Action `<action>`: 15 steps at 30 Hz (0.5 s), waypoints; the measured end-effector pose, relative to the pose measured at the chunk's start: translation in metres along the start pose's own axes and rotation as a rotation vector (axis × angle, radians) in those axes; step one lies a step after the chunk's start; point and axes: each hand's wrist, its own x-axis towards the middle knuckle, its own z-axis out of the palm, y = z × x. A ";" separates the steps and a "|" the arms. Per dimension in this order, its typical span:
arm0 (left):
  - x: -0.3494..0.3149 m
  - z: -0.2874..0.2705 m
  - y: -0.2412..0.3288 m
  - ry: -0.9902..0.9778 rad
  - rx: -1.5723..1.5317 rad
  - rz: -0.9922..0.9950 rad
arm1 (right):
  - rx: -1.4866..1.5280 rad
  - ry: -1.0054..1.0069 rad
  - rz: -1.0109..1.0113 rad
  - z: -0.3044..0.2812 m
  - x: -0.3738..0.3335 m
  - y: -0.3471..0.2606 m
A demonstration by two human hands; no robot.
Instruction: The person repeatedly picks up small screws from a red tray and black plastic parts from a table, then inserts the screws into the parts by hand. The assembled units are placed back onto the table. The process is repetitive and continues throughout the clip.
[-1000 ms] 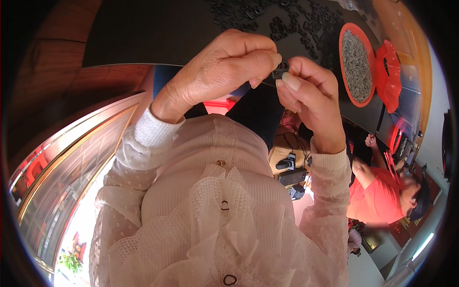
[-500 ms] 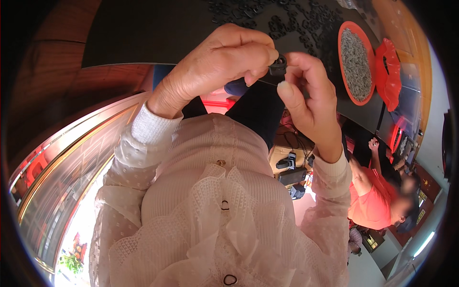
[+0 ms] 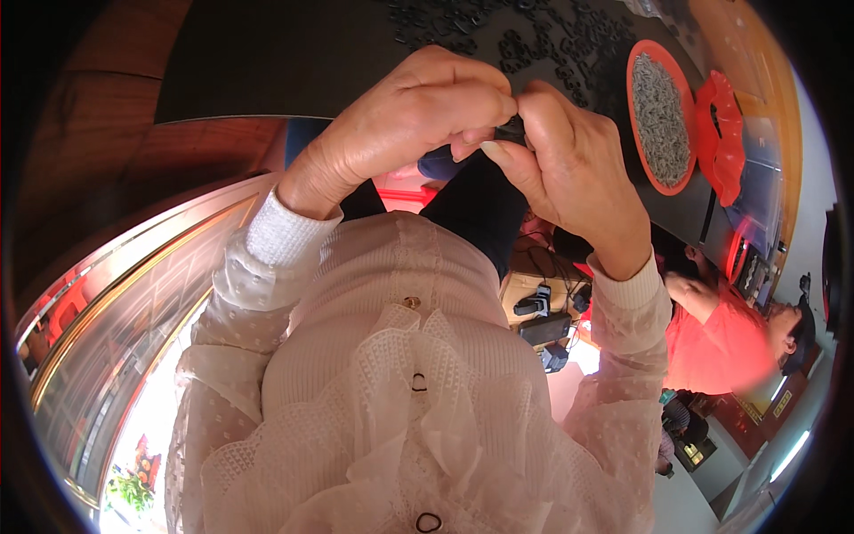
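Note:
Over the near edge of the dark table (image 3: pixel 258 76), my two hands meet fingertip to fingertip. My left hand (image 3: pixel 418 111) is closed on a small black plastic part (image 3: pixel 511 130), which its fingers largely cover. From the other side my right hand (image 3: pixel 578 165) pinches at the same part, thumb below and bent fingers above. Only a dark sliver of it shows between the hands. Many similar black parts (image 3: pixel 534 49) lie scattered on the table beyond my fingers.
To the right stands an orange-red bowl (image 3: pixel 632 107) filled with small grey metal-looking pieces. A red wavy-edged dish (image 3: pixel 728 142) is beside it. Below right are a box with cables and black devices (image 3: pixel 544 329). Another person in red (image 3: pixel 716 347) sits farther right.
My right hand has moved left and up, its fingers closing in on the black part, which is now mostly hidden. My left hand has barely moved. The person in red has shifted.

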 end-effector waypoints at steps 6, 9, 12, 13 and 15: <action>0.012 -0.052 0.009 -0.049 0.177 0.173 | 0.026 0.030 -0.036 0.004 0.051 0.005; 0.011 -0.066 0.020 -0.023 0.259 0.177 | -0.003 0.048 -0.052 0.007 0.068 0.007; 0.010 -0.067 0.019 0.031 0.278 0.174 | 0.003 0.053 -0.058 0.010 0.075 0.010; 0.011 -0.070 0.017 0.005 0.286 0.171 | 0.010 0.052 -0.060 0.012 0.076 0.011; 0.010 -0.076 0.019 -0.042 0.245 0.103 | 0.021 0.051 -0.058 0.014 0.080 0.009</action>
